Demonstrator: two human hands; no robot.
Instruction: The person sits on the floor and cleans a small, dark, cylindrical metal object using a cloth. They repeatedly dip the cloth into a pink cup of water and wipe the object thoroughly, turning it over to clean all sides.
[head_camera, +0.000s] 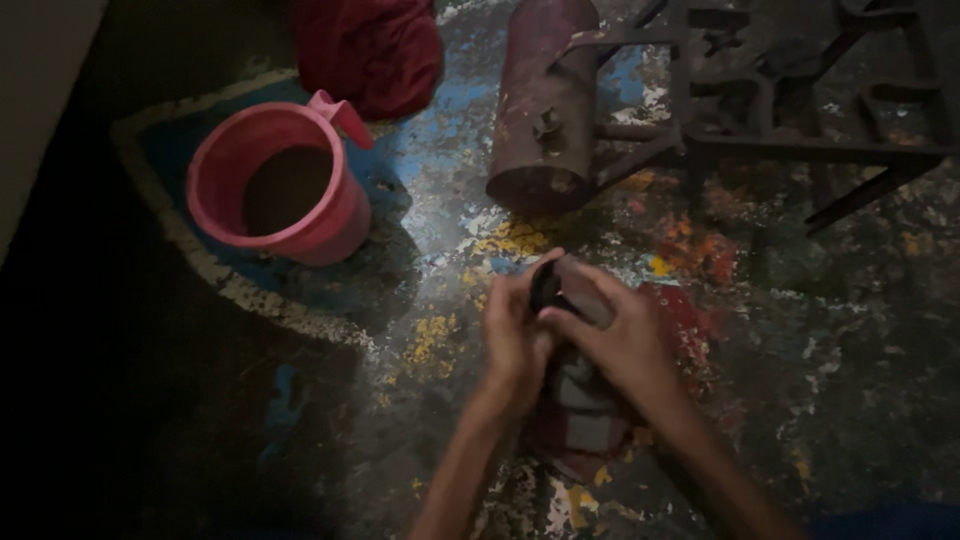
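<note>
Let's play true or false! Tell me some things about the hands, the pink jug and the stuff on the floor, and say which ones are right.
1. Both hands, left hand and right hand, hold a small dark object. True.
2. The pink jug lies on its side. False: it stands upright.
3. A rusty cylinder lies on the paint-spattered floor. True.
4. The red cloth is inside the jug. False: it lies behind it.

The floor (820, 340) is dark concrete, blotched with flaking blue, yellow, red and white paint; on it stands a pink jug (278, 185) at upper left; a dark red cloth (368, 50) lies just behind it; a rusty cylinder (545, 105) lies beside a dark metal frame (800, 100); a checked cloth (585, 425) rests near the bottom.
</note>
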